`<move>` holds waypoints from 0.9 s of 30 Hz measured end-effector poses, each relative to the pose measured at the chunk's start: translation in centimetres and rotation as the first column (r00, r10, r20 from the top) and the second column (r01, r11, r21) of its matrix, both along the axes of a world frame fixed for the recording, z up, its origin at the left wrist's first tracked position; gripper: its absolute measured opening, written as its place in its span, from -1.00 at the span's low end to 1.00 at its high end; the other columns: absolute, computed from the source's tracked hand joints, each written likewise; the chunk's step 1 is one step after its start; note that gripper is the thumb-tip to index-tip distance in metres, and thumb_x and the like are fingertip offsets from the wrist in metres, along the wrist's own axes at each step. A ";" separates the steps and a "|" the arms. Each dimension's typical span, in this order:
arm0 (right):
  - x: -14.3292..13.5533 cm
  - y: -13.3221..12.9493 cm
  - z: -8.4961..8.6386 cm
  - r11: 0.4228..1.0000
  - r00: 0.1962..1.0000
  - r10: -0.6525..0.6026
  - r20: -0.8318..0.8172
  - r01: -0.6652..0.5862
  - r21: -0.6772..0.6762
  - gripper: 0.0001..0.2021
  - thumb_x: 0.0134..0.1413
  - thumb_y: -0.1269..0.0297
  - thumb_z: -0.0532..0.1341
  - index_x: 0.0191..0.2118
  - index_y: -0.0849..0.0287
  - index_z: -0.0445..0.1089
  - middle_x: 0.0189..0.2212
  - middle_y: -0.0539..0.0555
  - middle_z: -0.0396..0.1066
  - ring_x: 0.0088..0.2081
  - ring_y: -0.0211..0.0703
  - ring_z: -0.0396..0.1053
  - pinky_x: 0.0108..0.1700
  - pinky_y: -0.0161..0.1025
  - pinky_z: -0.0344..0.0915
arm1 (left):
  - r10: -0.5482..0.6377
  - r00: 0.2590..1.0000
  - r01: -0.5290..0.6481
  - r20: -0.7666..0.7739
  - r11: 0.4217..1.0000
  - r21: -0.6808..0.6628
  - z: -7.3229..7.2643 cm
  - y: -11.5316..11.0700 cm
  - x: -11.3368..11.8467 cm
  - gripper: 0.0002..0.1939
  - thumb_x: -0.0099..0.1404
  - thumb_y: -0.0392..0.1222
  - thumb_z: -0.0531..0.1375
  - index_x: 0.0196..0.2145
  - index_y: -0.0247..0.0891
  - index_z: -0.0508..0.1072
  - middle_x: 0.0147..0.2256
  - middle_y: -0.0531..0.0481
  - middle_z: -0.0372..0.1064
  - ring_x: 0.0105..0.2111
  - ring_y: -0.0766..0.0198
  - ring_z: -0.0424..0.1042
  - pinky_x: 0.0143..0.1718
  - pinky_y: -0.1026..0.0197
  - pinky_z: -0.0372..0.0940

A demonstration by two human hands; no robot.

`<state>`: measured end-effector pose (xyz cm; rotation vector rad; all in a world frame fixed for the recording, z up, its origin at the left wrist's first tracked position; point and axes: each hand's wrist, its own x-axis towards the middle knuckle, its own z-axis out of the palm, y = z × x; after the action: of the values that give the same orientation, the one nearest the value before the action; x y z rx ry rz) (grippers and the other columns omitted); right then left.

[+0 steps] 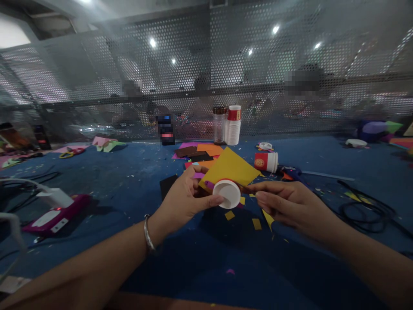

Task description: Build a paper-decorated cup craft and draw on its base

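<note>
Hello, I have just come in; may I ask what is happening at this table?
A person holds a paper cup in the left hand, its open end toward the camera, with a yellow sheet just behind it. The right hand pinches a thin dark item near the rim; I cannot tell what it is. Yellow scraps lie below.

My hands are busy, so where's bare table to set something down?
Mostly bare: blue tabletop between the magenta power strip and the black paper by your left hand. Crowded: beyond your right hand, with a tipped paper cup and glue gun.
</note>
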<state>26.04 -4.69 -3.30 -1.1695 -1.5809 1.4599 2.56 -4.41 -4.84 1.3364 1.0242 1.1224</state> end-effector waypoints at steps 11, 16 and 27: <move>-0.1 -0.1 0.2 0.999 0.996 0.026 -0.085 -0.024 0.026 -0.51 -0.06 -0.07 0.38 -0.18 0.31 0.52 -0.66 -0.15 0.17 -0.70 -0.52 -0.12 -0.67 -0.41 -0.30 | -0.069 0.997 0.067 0.038 0.997 0.039 0.4 -0.5 0.3 -0.33 0.01 -0.19 0.48 -0.02 -0.20 0.21 -0.32 0.04 0.53 -0.32 0.26 0.53 -0.26 0.23 0.37; 0.1 0.0 0.0 0.998 0.996 0.053 -0.076 -0.051 0.028 -0.52 -0.03 -0.03 0.38 -0.15 0.32 0.54 -0.65 -0.14 0.17 -0.70 -0.52 -0.13 -0.67 -0.41 -0.30 | -0.145 0.989 0.143 0.031 0.988 0.055 0.6 -0.4 0.2 -0.36 0.06 -0.19 0.45 0.00 -0.19 0.22 -0.33 0.07 0.52 -0.34 0.28 0.52 -0.27 0.24 0.37; 0.4 0.0 -0.3 0.998 0.996 0.053 -0.076 -0.051 0.023 -0.52 0.01 -0.06 0.36 -0.11 0.28 0.55 -0.63 -0.11 0.17 -0.65 -0.48 -0.09 -0.64 -0.41 -0.24 | -0.093 0.995 0.095 -0.035 0.992 0.077 0.9 -0.5 0.1 -0.30 0.08 -0.14 0.43 0.08 -0.21 0.18 -0.42 0.11 0.48 -0.42 0.30 0.50 -0.36 0.28 0.33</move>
<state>26.41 -4.71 -3.58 -1.0550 -1.5812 1.4994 2.70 -4.91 -3.93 1.4543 0.9382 1.0834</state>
